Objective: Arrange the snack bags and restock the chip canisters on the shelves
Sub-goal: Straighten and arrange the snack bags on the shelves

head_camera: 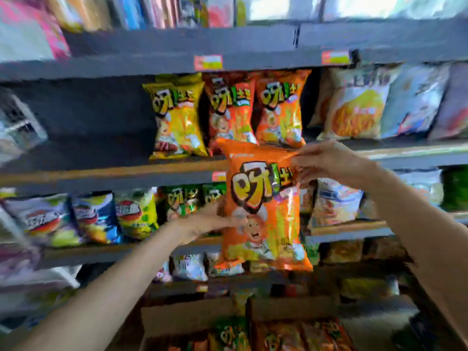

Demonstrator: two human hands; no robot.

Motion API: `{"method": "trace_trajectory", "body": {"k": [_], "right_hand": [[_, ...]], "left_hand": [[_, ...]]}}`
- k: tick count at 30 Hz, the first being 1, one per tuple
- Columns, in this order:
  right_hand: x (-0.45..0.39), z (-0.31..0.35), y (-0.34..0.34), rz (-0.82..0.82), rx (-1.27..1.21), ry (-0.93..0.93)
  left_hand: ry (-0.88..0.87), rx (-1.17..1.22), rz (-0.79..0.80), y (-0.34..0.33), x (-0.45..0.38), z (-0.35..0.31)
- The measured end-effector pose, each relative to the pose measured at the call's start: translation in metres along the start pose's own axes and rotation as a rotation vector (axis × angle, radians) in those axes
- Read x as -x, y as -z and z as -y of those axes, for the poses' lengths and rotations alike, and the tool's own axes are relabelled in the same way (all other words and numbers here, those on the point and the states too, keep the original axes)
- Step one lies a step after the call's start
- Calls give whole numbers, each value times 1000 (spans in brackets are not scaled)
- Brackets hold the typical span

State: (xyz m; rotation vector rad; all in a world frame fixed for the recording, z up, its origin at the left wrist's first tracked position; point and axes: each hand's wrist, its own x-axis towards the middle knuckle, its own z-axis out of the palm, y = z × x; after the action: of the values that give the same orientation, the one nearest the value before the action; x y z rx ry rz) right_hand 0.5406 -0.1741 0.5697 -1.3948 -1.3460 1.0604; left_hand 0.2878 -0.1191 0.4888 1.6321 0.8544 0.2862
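- Two hands held one orange snack bag: its top corner was pinched by the right hand, its lower left edge gripped by the left hand.
- Its long axis was kept upright, below the fingers.
- Just above and behind the right fingers stood the matching orange bags on the shelf.

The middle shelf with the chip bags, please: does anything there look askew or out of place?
The yellow bag leans sideways; the two orange bags stand straighter. Left of it the middle shelf is bare.
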Motion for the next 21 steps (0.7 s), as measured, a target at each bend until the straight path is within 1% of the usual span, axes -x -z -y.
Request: {"method": "trace_trajectory", "body": {"k": [2, 4, 6, 9, 11, 13, 15, 18, 21], "right_hand": [[-5, 35, -18, -62, -118, 91], [-9, 58, -36, -87, -161, 88], [-12, 70, -53, -61, -36, 28], [-19, 73, -78, 66, 190, -76], [-30, 69, -95, 165, 253, -94], [-45, 67, -116, 232, 284, -81], [-66, 65, -138, 228, 313, -45], [-91, 71, -172, 165, 307, 4], [-110, 77, -212, 196, 271, 0]], "left_hand": [[-55, 17, -43, 19, 22, -23], [-89, 91, -125, 43, 36, -31], [-84, 190, -172, 65, 46, -31], [-66, 235, -234, 98, 53, -28], [-57, 248, -253, 119, 55, -24], [-53, 243, -312, 140, 55, -19], [-85, 252, -379, 160, 58, -15], [-116, 296, -536, 188, 68, -10], [-95, 301, -677, 223, 78, 3]]}}
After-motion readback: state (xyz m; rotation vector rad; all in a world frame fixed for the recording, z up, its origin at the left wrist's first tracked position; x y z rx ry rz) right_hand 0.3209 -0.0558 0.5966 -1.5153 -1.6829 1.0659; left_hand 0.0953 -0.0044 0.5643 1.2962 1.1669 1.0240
